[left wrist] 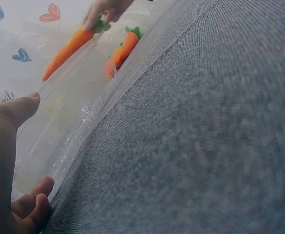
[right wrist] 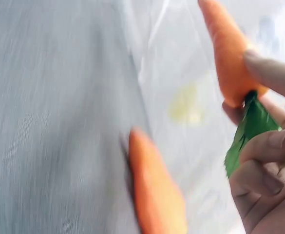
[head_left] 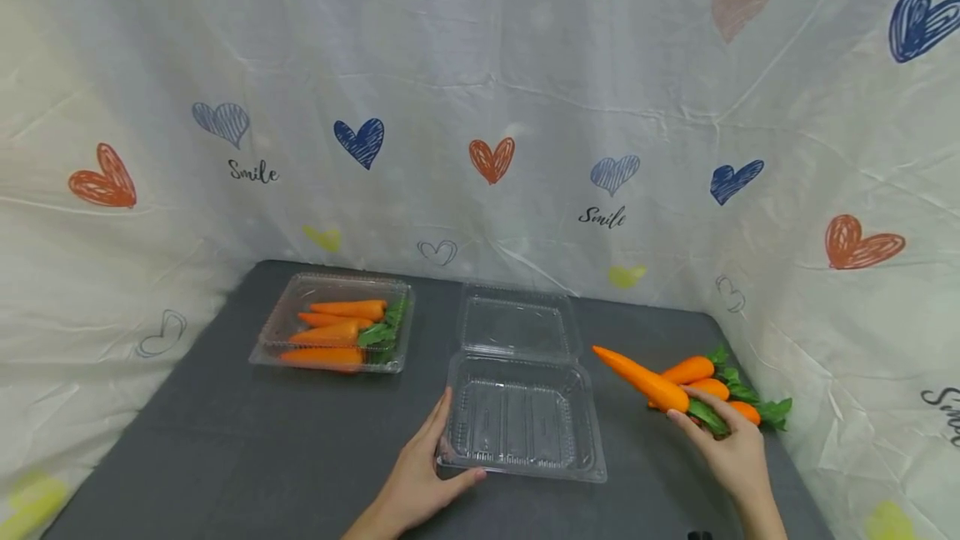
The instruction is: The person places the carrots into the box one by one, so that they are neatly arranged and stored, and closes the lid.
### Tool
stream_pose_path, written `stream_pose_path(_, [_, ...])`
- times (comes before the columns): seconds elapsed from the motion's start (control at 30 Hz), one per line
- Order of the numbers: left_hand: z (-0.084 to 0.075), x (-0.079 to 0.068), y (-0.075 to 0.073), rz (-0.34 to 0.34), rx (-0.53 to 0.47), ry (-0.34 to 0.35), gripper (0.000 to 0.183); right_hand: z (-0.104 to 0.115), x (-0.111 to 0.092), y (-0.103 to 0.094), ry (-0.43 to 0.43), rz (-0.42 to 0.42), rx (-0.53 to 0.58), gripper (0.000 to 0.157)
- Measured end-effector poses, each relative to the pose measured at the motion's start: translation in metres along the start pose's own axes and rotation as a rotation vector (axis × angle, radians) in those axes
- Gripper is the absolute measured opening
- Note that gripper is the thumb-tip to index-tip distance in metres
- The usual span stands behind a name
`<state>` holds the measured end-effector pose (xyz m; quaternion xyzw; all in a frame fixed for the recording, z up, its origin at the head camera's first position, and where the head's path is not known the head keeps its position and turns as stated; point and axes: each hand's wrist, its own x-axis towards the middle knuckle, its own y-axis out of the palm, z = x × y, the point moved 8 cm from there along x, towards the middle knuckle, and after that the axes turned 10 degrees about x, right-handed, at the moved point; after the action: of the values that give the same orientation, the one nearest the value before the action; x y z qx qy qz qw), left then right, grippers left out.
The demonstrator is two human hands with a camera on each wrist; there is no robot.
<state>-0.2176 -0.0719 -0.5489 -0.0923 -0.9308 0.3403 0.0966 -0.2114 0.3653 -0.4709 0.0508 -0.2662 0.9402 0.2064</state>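
An open clear plastic container [head_left: 517, 423] lies on the table with its lid folded back. My left hand [head_left: 420, 477] holds its near left corner, thumb at the front wall and fingers along the left side. On the right, my right hand [head_left: 723, 444] pinches an orange carrot [head_left: 641, 377] by its thick end, near the green leaves, with the tip pointing up and left. The held carrot [right wrist: 227, 58] is off the table in the right wrist view. Several other carrots [head_left: 690, 369] lie beneath and behind that hand, partly hidden.
A closed clear container [head_left: 270, 340] holding several leafy carrots stands at the back left of the dark grey table [head_left: 247, 457]. Behind and at both sides hangs a white curtain [head_left: 540, 107] printed with hearts.
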Motion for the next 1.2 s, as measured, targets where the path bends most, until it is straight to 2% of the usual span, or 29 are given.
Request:
stream_pose_path(0.13, [-0.002, 0.002, 0.000, -0.012, 0.013, 0.008, 0.121, 0.031, 0.002, 0.027, -0.100, 0.077, 0.033, 0.043])
stream_pose_path(0.33, [-0.004, 0.004, -0.002, -0.023, 0.002, 0.011, 0.121, 0.063, -0.002, 0.070, -0.192, 0.166, 0.047, 0.040])
stream_pose_path(0.7, [-0.001, 0.006, -0.001, -0.007, 0.001, -0.005, 0.121, 0.099, -0.009, 0.146, -0.235, 0.312, -0.092, 0.043])
stream_pose_path(0.9, [-0.001, 0.003, -0.001, 0.001, -0.022, 0.005, 0.119, 0.106, -0.016, 0.174, -0.256, 0.354, -0.187, 0.041])
stream_pose_path(1.2, [0.001, 0.000, 0.000, 0.020, -0.045, -0.011, 0.117, 0.088, -0.019, 0.193, -0.183, 0.363, -0.362, 0.036])
